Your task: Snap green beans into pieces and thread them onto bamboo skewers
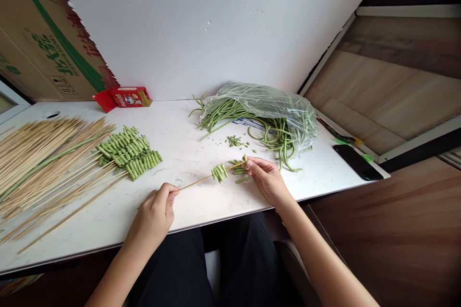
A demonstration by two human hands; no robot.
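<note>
My left hand point(155, 207) is closed around the near end of a thin bamboo skewer point(196, 183), held slanting up to the right over the table. Several short green bean pieces point(219, 173) are threaded midway along it. At the far tip, my right hand point(265, 177) pinches another bean piece point(245, 159) between thumb and fingers. Whether the tip has pierced that piece I cannot tell. Loose cut bean pieces point(242, 180) lie on the table beside and partly behind my right fingers.
Filled bean skewers point(131, 153) are stacked at left, next to many bare bamboo skewers point(46, 153). A plastic bag of long beans point(259, 100) lies at the back, with bean trimmings point(235, 141) before it. A red box point(131, 97), black phone point(356, 162) and cardboard carton point(50, 48) are around.
</note>
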